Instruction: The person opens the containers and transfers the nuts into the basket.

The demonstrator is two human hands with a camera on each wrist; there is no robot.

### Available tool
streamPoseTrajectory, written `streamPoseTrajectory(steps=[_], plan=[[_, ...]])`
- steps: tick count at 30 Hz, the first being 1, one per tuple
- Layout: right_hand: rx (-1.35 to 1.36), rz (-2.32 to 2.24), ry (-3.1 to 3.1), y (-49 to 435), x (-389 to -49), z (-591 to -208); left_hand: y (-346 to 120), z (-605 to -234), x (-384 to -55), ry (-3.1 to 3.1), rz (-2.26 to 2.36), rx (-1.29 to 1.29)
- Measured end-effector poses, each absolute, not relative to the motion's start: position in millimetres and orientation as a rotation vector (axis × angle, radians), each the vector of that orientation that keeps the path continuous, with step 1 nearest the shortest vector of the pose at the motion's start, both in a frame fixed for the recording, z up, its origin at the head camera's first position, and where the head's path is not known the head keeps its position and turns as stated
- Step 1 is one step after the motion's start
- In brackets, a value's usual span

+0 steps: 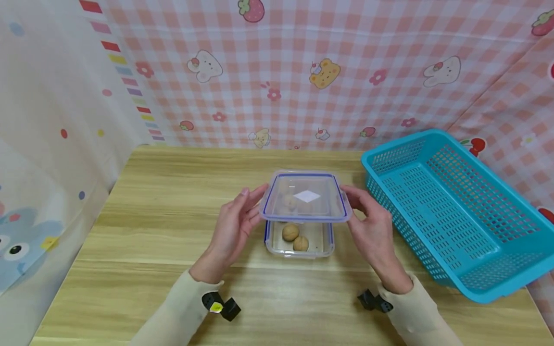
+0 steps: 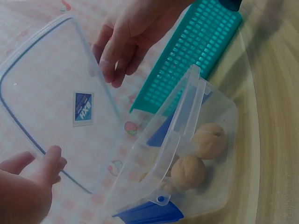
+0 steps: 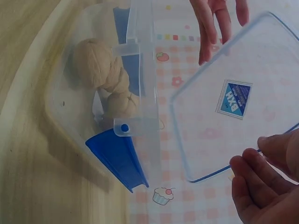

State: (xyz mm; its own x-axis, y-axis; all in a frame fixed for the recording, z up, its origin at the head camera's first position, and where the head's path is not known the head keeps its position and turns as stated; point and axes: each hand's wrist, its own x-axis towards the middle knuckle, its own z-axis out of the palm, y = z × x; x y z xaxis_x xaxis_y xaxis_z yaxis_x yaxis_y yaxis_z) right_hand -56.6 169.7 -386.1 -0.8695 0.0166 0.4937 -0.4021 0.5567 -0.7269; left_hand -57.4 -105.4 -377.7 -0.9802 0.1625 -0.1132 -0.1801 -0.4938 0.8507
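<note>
A clear plastic lid (image 1: 283,192) with a blue seal is held tilted above a clear food container (image 1: 322,238). Walnuts (image 1: 290,232) lie inside the container, some seen through the lid. My right hand (image 1: 372,230) pinches the lid's right edge; in the right wrist view its thumb and fingers (image 3: 247,161) meet at the rim. At the opposite edge, my left hand (image 1: 231,228) touches the lid with fairly straight fingers, its thumb apart from it. Blue side clips (image 2: 152,212) hang unfastened. A printed label (image 3: 235,98) shows on the lid.
A turquoise perforated basket (image 1: 389,187) stands on the right of the wooden table (image 1: 173,192), close to my right hand. A pink checked cloth (image 1: 277,62) hangs behind the table, and a pale curtain (image 1: 56,96) on the left.
</note>
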Motion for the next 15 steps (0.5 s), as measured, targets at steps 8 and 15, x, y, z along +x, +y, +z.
streamPoseTrajectory(steps=[8,15], plan=[[0.258,1.48,-2.371,168.0,-53.2,-386.3,-106.8,-381.2,-59.4,1.441,2.642,-0.106],[0.158,1.713,-2.402,163.6,-51.0,-383.3,-108.8,-385.7,-61.4,1.52,2.629,-0.168]])
